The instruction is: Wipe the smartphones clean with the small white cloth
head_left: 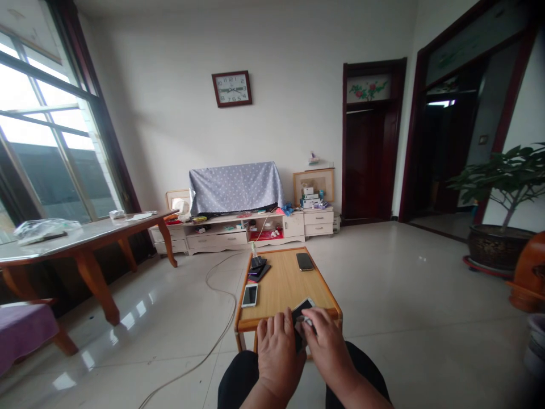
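Both my hands meet over the near edge of a small wooden table (281, 287). My left hand (277, 349) is closed around a dark phone (301, 311), its fingers curled over the phone's left side. My right hand (324, 341) is closed in a pinch on a small whitish object I cannot make out, held against the phone's top face. On the table farther off lie a white phone (250, 295), a dark phone (305, 261) and a stack of dark phones (258, 268).
A white cable (213, 284) trails over the tiled floor left of the table. A long wooden table (85, 238) stands at left, a low TV cabinet (238, 227) against the far wall, a potted plant (504, 227) at right. My knees (251, 375) are below.
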Action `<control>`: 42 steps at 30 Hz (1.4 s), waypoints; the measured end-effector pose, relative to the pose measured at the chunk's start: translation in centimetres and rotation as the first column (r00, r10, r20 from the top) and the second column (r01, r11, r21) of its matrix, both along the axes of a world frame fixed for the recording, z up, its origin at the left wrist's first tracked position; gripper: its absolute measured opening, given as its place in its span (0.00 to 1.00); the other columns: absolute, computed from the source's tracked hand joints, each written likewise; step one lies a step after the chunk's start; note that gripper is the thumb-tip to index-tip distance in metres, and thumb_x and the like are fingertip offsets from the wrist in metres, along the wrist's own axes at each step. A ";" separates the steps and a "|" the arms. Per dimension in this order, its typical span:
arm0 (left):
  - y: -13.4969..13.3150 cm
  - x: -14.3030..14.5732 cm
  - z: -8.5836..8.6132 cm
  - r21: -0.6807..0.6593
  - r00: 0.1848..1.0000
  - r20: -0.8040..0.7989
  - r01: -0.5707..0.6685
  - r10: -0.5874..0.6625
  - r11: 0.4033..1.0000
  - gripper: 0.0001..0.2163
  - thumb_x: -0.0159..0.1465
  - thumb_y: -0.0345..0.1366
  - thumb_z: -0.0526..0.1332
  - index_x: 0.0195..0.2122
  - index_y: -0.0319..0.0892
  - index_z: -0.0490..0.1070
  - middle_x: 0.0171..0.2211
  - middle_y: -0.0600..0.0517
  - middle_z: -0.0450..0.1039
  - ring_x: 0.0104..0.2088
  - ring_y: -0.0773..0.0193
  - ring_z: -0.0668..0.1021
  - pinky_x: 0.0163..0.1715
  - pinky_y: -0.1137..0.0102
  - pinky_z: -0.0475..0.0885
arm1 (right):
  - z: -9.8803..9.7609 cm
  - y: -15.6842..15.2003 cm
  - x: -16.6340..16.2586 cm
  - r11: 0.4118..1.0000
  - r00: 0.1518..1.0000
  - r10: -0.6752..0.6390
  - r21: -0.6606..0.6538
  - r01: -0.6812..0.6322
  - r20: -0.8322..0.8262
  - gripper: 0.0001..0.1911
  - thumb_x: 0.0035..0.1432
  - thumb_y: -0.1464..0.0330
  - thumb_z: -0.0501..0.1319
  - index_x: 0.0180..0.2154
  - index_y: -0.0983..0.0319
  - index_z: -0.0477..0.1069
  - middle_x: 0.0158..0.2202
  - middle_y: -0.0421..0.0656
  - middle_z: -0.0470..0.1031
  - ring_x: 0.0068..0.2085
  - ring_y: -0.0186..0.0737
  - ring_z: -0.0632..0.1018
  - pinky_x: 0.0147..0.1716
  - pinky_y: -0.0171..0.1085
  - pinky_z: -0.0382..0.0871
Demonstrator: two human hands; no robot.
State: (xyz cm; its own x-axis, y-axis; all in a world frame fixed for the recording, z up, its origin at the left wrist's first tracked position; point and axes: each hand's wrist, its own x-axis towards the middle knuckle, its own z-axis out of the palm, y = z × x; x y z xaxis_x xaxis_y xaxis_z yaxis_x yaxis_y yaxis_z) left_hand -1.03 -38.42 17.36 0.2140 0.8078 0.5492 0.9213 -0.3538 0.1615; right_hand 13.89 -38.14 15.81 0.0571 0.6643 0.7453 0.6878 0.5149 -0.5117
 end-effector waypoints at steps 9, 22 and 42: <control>-0.2 0.0 0.8 0.038 0.999 0.048 -0.013 0.012 0.999 0.26 0.64 0.37 0.60 0.64 0.44 0.64 0.48 0.46 0.75 0.50 0.52 0.73 0.60 0.52 0.54 | 0.3 -1.2 -1.1 0.998 0.988 -0.042 0.061 0.033 0.147 0.14 0.70 0.70 0.54 0.53 0.56 0.71 0.49 0.48 0.75 0.49 0.46 0.77 0.50 0.46 0.75; -0.6 -0.6 1.5 0.100 0.996 0.080 -0.035 0.027 0.994 0.27 0.64 0.37 0.62 0.64 0.44 0.63 0.49 0.47 0.75 0.50 0.53 0.74 0.59 0.50 0.54 | 1.0 -0.5 -1.3 0.983 0.978 -0.114 0.164 0.085 0.173 0.16 0.70 0.69 0.56 0.55 0.55 0.75 0.48 0.49 0.77 0.48 0.47 0.78 0.48 0.47 0.75; -1.3 -1.2 3.0 0.057 0.991 0.132 -0.042 0.034 0.997 0.31 0.58 0.44 0.66 0.62 0.45 0.64 0.49 0.46 0.74 0.50 0.50 0.74 0.57 0.53 0.56 | 4.5 0.6 -1.1 0.959 0.950 -0.246 0.193 0.209 0.193 0.13 0.68 0.68 0.58 0.51 0.55 0.78 0.46 0.47 0.78 0.48 0.48 0.75 0.50 0.47 0.69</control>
State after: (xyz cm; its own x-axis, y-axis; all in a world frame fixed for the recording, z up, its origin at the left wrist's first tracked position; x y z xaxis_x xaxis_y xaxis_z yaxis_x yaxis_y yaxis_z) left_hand -2.19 -39.73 20.33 0.1068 0.7788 0.6181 0.9068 -0.3313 0.2607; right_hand 12.76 -37.52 20.34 0.0195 0.5159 0.8564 0.8797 0.3981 -0.2599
